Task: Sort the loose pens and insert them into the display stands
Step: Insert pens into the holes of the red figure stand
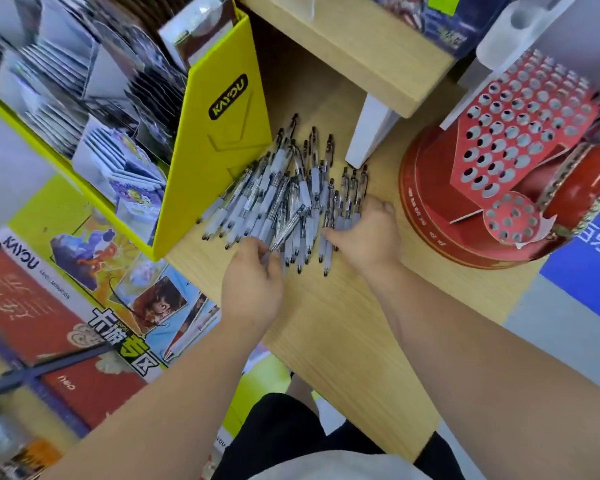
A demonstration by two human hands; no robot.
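A heap of several clear pens with white grips (284, 188) lies on the wooden counter (343, 334), tips pointing toward me. My left hand (252, 282) is at the near edge of the heap and pinches one pen (288, 226) that angles up across the others. My right hand (369, 233) lies on the right side of the heap, fingers curled over a few pens there. The red display stand (513, 133) with rows of round holes sits to the right on a red drum-shaped base (440, 223). Its visible holes hold no pens.
A yellow card display box (219, 143) borders the heap on the left, packed with card packs. A raised wooden shelf (354, 46) on a white support (368, 133) stands behind the pens. The counter's edge runs diagonally at lower left, above printed posters.
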